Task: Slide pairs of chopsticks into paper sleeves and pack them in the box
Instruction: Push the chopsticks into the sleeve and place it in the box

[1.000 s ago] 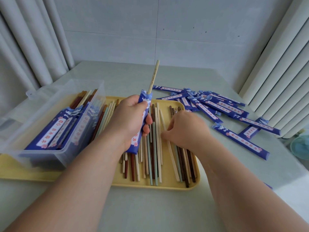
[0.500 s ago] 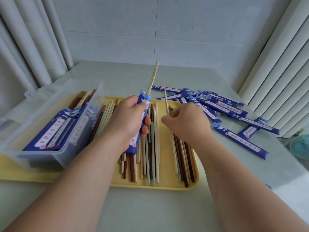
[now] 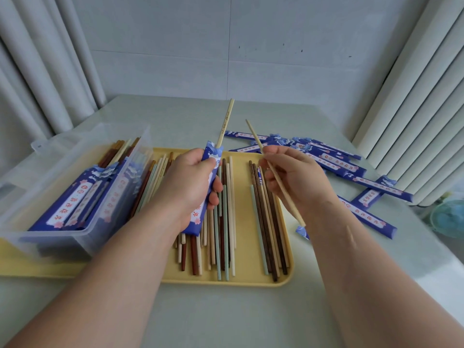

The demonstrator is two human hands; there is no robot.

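Left hand (image 3: 190,187): fingers and thumb curled round the middle of a blue printed paper sleeve (image 3: 213,156), which is held above the tray with its open mouth tipped up and away.
Sleeve contents: one pale wooden chopstick (image 3: 226,124) already seated, its printed end standing well out of the mouth.
Right hand (image 3: 293,182): thumb and fingertips pinching a second pale wooden chopstick (image 3: 286,197) partway along its length. Its far end is near the sleeve mouth but apart from it.
Step in hand: judged to be the pairing, with the second stick yet to enter.
Handling, chopstick: likely light, stiff and smooth. It is best held behind the midpoint, leaving the leading length free to steer.
Handling, sleeve: likely thin paper that creases or tears. A light hold on its edges should keep the mouth from being pressed flat.
Yellow plastic tray (image 3: 251,283): beneath both hands, carrying loose chopsticks in brown, cream and pale green (image 3: 266,222), which lie roughly parallel.
Clear plastic box (image 3: 75,237): on the left end of the tray, holding finished sleeved pairs (image 3: 67,202) laid lengthwise.
Pile of flat blue sleeves (image 3: 339,167): on the pale green table (image 3: 226,317), right of the tray.
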